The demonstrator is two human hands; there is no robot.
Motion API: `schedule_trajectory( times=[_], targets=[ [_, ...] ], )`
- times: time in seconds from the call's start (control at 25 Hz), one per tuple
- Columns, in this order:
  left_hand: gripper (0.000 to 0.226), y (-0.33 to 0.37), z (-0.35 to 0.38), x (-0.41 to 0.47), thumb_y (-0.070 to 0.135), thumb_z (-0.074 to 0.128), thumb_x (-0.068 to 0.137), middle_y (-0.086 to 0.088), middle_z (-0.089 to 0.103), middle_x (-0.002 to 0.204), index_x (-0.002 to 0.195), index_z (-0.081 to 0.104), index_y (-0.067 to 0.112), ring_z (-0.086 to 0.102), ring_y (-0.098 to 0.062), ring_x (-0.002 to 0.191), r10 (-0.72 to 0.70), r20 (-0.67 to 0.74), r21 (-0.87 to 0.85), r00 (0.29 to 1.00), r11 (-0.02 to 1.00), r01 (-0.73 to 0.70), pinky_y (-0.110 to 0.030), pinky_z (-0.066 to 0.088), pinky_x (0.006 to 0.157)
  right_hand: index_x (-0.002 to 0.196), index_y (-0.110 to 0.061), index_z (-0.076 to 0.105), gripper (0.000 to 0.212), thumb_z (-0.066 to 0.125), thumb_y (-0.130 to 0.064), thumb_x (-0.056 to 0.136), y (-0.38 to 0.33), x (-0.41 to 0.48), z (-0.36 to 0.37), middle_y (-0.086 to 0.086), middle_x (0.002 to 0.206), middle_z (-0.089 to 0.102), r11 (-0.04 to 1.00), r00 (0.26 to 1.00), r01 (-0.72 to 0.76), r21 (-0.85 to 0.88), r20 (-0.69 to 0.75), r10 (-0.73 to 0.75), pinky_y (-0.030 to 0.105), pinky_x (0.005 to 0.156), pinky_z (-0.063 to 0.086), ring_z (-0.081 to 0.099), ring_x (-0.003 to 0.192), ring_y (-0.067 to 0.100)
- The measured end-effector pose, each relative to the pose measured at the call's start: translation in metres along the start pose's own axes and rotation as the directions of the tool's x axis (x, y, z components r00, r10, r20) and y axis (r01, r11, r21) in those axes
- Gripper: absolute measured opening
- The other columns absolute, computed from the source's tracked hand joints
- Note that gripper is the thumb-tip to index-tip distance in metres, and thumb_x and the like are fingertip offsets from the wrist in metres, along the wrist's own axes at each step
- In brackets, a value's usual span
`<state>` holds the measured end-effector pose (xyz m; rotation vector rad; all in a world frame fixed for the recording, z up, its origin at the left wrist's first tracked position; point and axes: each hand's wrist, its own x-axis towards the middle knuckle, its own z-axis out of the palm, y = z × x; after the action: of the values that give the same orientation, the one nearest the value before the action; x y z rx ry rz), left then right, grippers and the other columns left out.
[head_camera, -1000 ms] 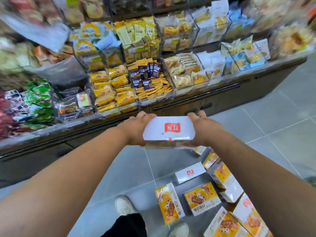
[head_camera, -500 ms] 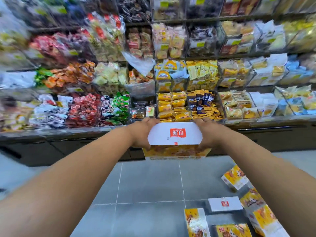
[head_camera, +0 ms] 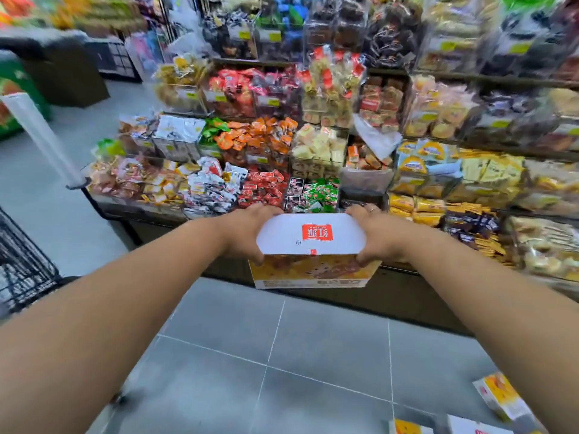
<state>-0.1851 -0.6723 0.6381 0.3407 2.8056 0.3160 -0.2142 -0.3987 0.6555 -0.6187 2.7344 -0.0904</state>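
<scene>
Shifted leftward along the shelves (head_camera: 313, 170) since a second ago, with box (head_camera: 310, 234) held mid-air at twelve o'clock, left hand (head_camera: 244, 233) and right hand (head_camera: 377, 238) curling fingers (head_camera: 363, 211) round its ends; picked up, seemingly not yet shelved, more boxes (head_camera: 501, 399) on floor (head_camera: 282, 355) at five o'clock.

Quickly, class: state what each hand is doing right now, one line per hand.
Left hand: closed, gripping the left end of the white-topped snack box.
Right hand: closed, gripping the right end of the same box.
</scene>
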Motion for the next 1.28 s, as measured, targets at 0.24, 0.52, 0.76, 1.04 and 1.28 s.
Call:
schedule_trajectory(
  times=[0.24, 0.52, 0.76, 1.04, 1.28],
  targets=[
    [0.105, -0.091, -0.014, -0.057, 0.025, 0.078, 0.070, -0.004, 0.024, 0.153, 0.152, 0.013, 0.026, 0.034, -0.025, 0.135, -0.148, -0.057, -0.091, 0.987, 0.986, 0.143, -0.033, 0.033, 0.111, 0.146, -0.020, 0.018, 0.102, 0.082, -0.036, 0.067, -0.094, 0.062, -0.022, 0.011, 0.136, 0.037, 0.981, 0.986, 0.167, -0.094, 0.022, -0.166, 0.034, 0.090, 0.045, 0.045, 0.109, 0.024],
    [0.107, -0.196, -0.009, -0.103, 0.032, 0.081, 0.066, -0.001, 0.031, 0.144, 0.150, 0.014, 0.029, 0.043, -0.026, 0.126, -0.404, -0.052, -0.139, 0.913, 0.909, 0.394, -0.040, 0.039, 0.107, 0.150, -0.022, 0.009, 0.109, 0.080, -0.040, 0.068, -0.199, 0.163, -0.020, 0.012, 0.145, 0.030, 0.910, 0.918, 0.394, -0.133, 0.111, -0.381, 0.036, 0.097, 0.045, 0.046, 0.120, 0.030],
    [0.105, -0.266, -0.031, -0.141, 0.025, 0.081, 0.069, -0.003, 0.032, 0.147, 0.151, 0.015, 0.026, 0.040, -0.024, 0.130, -0.600, -0.094, -0.253, 0.795, 0.786, 0.564, -0.031, 0.033, 0.111, 0.145, -0.020, 0.017, 0.100, 0.079, -0.040, 0.069, -0.297, 0.249, -0.041, 0.012, 0.132, 0.045, 0.776, 0.795, 0.606, -0.177, 0.167, -0.583, 0.033, 0.085, 0.044, 0.049, 0.108, 0.027],
    [0.108, -0.341, -0.035, -0.213, 0.026, 0.083, 0.069, -0.001, 0.029, 0.150, 0.151, 0.013, 0.030, 0.041, -0.025, 0.129, -0.786, -0.070, -0.377, 0.614, 0.591, 0.713, -0.037, 0.034, 0.108, 0.141, -0.019, 0.022, 0.096, 0.080, -0.039, 0.068, -0.438, 0.302, -0.048, 0.010, 0.127, 0.048, 0.588, 0.622, 0.783, -0.202, 0.257, -0.739, 0.035, 0.084, 0.046, 0.049, 0.099, 0.023],
    [0.111, -0.438, -0.030, -0.299, 0.027, 0.083, 0.067, -0.002, 0.031, 0.149, 0.152, 0.011, 0.029, 0.040, -0.026, 0.128, -0.833, -0.034, -0.367, 0.552, 0.524, 0.769, -0.048, 0.036, 0.109, 0.142, -0.021, 0.020, 0.101, 0.081, -0.043, 0.065, -0.577, 0.330, -0.016, 0.011, 0.132, 0.042, 0.525, 0.557, 0.831, -0.184, 0.280, -0.782, 0.035, 0.085, 0.046, 0.052, 0.108, 0.031]
  ],
)
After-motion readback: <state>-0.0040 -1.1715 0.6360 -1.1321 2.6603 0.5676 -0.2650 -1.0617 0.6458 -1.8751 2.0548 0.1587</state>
